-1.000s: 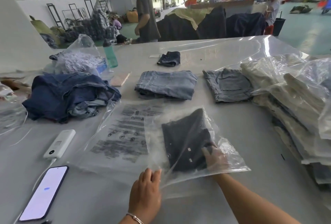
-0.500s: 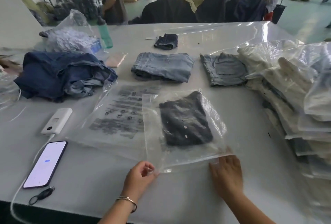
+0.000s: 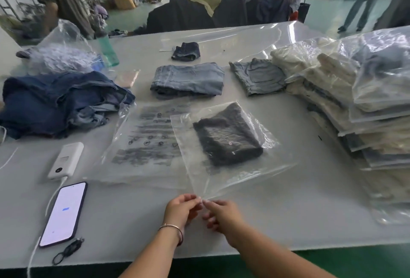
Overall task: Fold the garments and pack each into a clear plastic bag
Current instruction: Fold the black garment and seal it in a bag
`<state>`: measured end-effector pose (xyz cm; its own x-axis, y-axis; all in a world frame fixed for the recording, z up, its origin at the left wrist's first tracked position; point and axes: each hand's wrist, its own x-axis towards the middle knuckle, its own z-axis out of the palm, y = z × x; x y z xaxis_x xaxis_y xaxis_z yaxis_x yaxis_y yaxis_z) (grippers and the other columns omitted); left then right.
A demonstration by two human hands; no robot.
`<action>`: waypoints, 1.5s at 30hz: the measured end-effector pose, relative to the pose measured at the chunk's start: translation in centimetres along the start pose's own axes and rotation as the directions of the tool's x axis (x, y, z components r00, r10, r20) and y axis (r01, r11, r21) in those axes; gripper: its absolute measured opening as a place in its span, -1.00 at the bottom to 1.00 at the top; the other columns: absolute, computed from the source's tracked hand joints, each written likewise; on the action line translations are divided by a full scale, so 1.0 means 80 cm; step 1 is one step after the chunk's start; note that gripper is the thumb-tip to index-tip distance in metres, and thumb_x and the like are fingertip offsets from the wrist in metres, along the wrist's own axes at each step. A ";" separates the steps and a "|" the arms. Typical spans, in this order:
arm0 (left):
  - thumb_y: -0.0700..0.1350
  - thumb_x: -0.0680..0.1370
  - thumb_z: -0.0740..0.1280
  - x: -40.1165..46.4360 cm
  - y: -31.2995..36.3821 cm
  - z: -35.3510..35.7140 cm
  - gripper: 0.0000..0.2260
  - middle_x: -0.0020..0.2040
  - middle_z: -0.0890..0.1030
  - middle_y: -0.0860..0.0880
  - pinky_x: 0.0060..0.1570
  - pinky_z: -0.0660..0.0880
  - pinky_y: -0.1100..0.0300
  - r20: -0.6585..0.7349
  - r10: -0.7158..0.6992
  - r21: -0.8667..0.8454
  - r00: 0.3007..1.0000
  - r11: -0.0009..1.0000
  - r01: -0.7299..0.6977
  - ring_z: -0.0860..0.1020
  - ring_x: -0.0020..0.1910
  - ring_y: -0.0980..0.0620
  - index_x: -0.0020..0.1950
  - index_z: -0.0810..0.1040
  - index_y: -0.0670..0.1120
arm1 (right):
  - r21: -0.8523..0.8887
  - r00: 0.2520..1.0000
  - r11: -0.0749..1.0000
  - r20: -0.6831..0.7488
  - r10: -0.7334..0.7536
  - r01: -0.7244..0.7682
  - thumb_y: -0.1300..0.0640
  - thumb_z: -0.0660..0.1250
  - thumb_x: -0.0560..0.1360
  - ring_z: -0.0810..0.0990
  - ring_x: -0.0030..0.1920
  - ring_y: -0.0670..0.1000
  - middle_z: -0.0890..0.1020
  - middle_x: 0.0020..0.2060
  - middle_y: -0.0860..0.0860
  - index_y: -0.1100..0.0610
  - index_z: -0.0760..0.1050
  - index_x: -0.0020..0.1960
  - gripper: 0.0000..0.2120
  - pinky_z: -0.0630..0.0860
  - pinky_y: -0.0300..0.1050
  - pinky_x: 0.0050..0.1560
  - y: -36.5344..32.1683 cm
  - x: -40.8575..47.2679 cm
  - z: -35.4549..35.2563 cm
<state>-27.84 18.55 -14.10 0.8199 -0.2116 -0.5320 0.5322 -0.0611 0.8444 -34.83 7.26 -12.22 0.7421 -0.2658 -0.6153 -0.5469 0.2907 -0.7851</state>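
Clear plastic film is the thing in hand: a transparent bag (image 3: 224,144) lies on the pale grey table (image 3: 288,211), and a folded dark denim garment (image 3: 228,137) sits inside it toward the far end. The bag rests partly over a flat stack of printed clear bags (image 3: 144,142). The left hand (image 3: 180,210) and the right hand (image 3: 219,214) meet at the near corner of the bag's open edge, fingers curled, each seeming to pinch the film there; judging by that, the mouth is being sealed, though the closure itself is too fine to see.

As for progress, a tall stack of bagged pale garments (image 3: 355,104) stands at the right, so much is already packed. Two folded light-blue denim pieces (image 3: 188,80) (image 3: 257,78) and a small dark folded piece (image 3: 186,50) wait unbagged across the table, and a heap of unfolded dark-blue denim (image 3: 60,102) lies at the left, so folding and bagging both remain.

Against the picture half a second ago, the right hand no longer lies flat on the bag's near right corner; it has crossed to join the left hand at the near left corner. The bag has turned a little, its near edge now slanting. A second ago the right hand was inside the bag with the garment.
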 end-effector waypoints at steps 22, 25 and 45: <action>-0.42 0.49 0.33 0.013 0.013 -0.075 -0.92 -0.49 0.52 -0.11 -0.64 0.28 0.38 0.055 -0.140 0.134 0.989 0.982 0.131 0.43 -0.62 0.12 -0.19 0.51 -0.30 | 0.286 0.890 0.949 -0.389 0.240 -0.131 0.36 0.24 0.56 0.35 -0.75 -0.13 0.45 -0.69 0.02 0.23 0.38 -0.34 -0.71 0.13 -0.47 -0.68 -0.063 0.008 -0.247; -0.42 0.47 0.34 0.005 0.021 -0.089 -0.92 -0.46 0.51 -0.16 -0.63 0.34 0.35 0.154 -0.206 0.128 0.966 0.974 0.187 0.46 -0.60 0.07 -0.20 0.51 -0.31 | 0.249 0.878 0.938 -0.357 0.319 -0.240 0.36 0.27 0.53 0.37 -0.73 -0.10 0.47 -0.65 0.04 0.23 0.43 -0.35 -0.73 0.16 -0.45 -0.67 -0.060 0.004 -0.266; 0.02 0.29 0.61 0.047 0.087 0.077 -0.55 -0.24 0.63 -0.13 -0.21 0.43 0.16 -0.133 -0.043 0.326 0.990 0.942 0.084 0.55 -0.25 -0.05 -0.07 0.57 -0.28 | -0.372 0.982 0.928 -0.171 -0.076 0.006 0.14 0.50 0.22 0.58 -0.30 0.06 0.62 -0.27 0.12 0.20 0.57 -0.13 -0.73 0.46 -0.15 -0.29 -0.129 0.088 -0.157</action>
<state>-22.34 11.30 -9.86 0.8173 -0.0770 -0.5710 0.5015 -0.3930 0.7708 -28.89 -9.16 -9.34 0.7038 -0.4406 -0.5572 -0.6469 -0.0735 -0.7590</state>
